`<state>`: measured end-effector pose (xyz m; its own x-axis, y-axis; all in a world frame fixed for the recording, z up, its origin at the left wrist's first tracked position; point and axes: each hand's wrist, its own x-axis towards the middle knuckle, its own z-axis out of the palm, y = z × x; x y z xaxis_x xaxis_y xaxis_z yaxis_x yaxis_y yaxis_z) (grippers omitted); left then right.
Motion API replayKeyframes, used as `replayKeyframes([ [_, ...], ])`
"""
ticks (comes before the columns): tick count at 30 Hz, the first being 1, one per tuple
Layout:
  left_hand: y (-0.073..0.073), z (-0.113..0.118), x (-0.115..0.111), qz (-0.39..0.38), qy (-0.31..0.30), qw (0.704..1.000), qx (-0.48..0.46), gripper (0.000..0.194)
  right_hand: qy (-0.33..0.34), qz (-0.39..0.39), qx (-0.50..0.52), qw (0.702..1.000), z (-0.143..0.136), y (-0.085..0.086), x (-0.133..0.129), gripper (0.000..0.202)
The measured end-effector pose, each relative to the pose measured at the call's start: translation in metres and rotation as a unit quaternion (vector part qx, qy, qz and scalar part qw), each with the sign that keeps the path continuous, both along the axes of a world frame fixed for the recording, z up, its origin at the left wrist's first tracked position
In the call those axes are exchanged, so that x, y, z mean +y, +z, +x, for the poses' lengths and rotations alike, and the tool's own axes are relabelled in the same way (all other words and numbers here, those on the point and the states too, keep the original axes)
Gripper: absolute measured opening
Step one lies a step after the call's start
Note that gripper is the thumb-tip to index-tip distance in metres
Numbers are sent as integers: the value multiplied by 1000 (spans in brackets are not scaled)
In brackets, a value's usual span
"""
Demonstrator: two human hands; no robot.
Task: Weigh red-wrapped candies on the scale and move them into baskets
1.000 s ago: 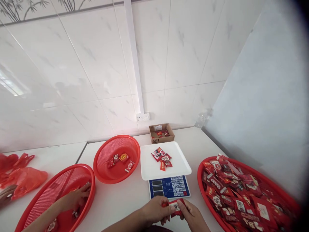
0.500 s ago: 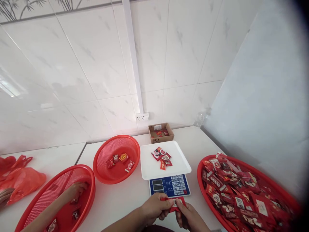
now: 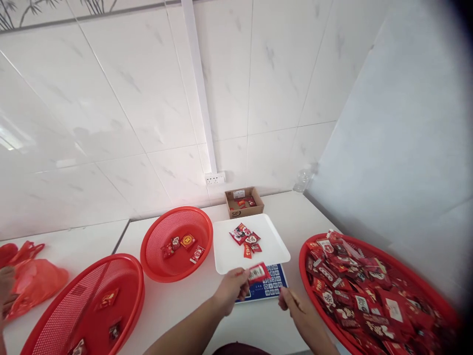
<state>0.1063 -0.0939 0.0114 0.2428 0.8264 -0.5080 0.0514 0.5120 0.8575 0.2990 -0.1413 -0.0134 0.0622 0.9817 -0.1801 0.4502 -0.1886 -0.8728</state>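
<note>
My left hand [image 3: 232, 290] pinches a red snack packet [image 3: 258, 272] with a pale label, above the blue keypad of a weighing scale [image 3: 271, 286]. To the right, my right hand [image 3: 297, 308] is apart from the packet, its fingers curled together; anything small inside them is hidden. On the scale's white tray [image 3: 273, 246] several red packets [image 3: 247, 238] lie in a loose group. A wide red basket [image 3: 303, 266] on the right is heaped with many similar packets [image 3: 369, 301].
A round red basket [image 3: 148, 256] left of the scale holds several packets. Nearer, another red basket [image 3: 138, 296] has a few. Behind the tray stands a small cardboard box [image 3: 246, 212] against the wall. Another person's hand [image 3: 6, 291] is beside red plastic bags [image 3: 40, 283] at far left.
My hands have separated: the left has lifted the packet towards the tray, the right has moved away to the right. The other person's hand has left the near basket, where another packet now shows.
</note>
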Motion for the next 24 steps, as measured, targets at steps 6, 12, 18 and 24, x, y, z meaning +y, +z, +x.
replayKeyframes([
  [6,1,-22,53,55,-61,945,318,50,-111,95,-143,979,63,-44,6,47],
  [12,-13,-11,71,139,-103,876,450,21,-133,104,-175,970,84,-78,2,45],
  [18,-24,-1,88,148,-126,842,503,28,-132,60,-166,975,80,-74,3,41],
  [24,-20,-15,94,163,-121,828,522,29,-131,46,-156,978,79,-70,2,39],
])
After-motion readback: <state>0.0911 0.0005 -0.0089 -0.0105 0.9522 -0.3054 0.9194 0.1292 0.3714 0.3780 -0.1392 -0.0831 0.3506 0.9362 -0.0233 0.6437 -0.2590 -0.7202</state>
